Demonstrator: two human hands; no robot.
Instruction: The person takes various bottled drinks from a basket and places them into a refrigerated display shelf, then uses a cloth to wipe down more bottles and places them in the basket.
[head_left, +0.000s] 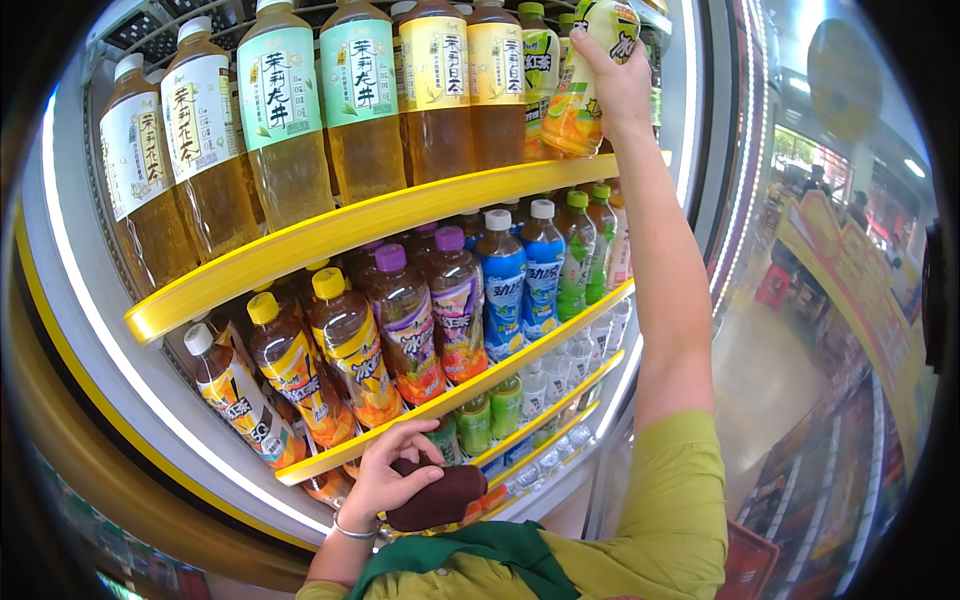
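My right hand (621, 86) is raised to the top shelf at the upper right. It grips a yellow-green iced tea bottle (574, 112), tilted, with its base just above the yellow shelf edge (390, 223). The bottle's top is cut off by the picture's rim. Beside it stands a similar lime-green bottle (537, 67). Lower down, my left hand (386, 476) holds a folded dark brown cloth (439, 496) in front of the lower shelves. A bracelet (354, 533) circles that wrist.
Large tea bottles (279, 112) line the top shelf. Below are yellow-capped (352, 345), purple-capped (405, 322) and blue-labelled bottles (504, 285), with clear bottles (556, 371) lower. A bright light strip (120, 352) edges the cooler. A red bin or basket (746, 562) stands at lower right.
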